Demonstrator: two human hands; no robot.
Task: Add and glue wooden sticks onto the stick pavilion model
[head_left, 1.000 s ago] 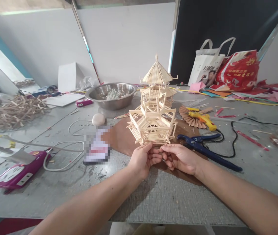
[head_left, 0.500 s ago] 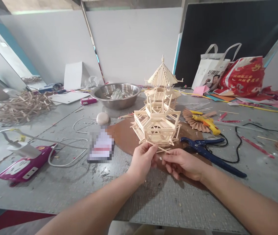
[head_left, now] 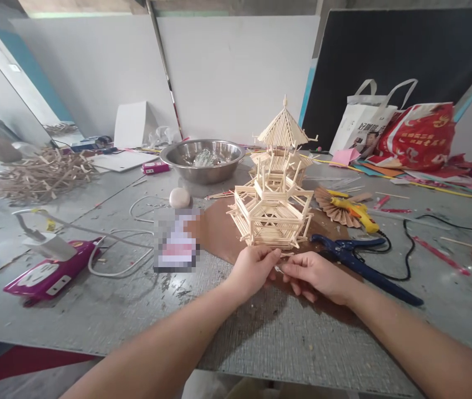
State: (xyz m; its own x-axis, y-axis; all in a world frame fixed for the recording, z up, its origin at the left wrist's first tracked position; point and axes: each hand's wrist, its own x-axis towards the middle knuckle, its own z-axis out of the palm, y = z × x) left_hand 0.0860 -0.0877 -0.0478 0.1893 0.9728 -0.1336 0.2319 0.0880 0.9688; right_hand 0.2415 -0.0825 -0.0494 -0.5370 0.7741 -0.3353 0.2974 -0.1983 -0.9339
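Close together in front of a pale wooden-stick pavilion model (head_left: 279, 213), both my hands are closed in pinches. My left hand (head_left: 255, 270) grips thin wooden sticks (head_left: 287, 254), mostly hidden by the fingers. At the fingertips of my right hand (head_left: 318, 275) shows a small whitish bit (head_left: 278, 269), too small to name. Its lower fingers curl loosely beneath. The model has a six-sided railed frame and stands on a brown round board (head_left: 219, 227). Directly behind it rises a stick tower with a pointed roof (head_left: 284, 128).
Blue-handled cutters (head_left: 360, 266) and a yellow glue gun (head_left: 358, 211) lie at the right. Left are a purple power strip (head_left: 55, 269) with white cable and a whitish round stone-like object (head_left: 179, 197). A steel bowl (head_left: 203, 173) and a red bag (head_left: 416, 136) stand behind.
The sticks between my hands, crossing and visible before, are now lower and more covered by the fingers. My hands have drawn slightly away from the model. The view has shifted slightly left.
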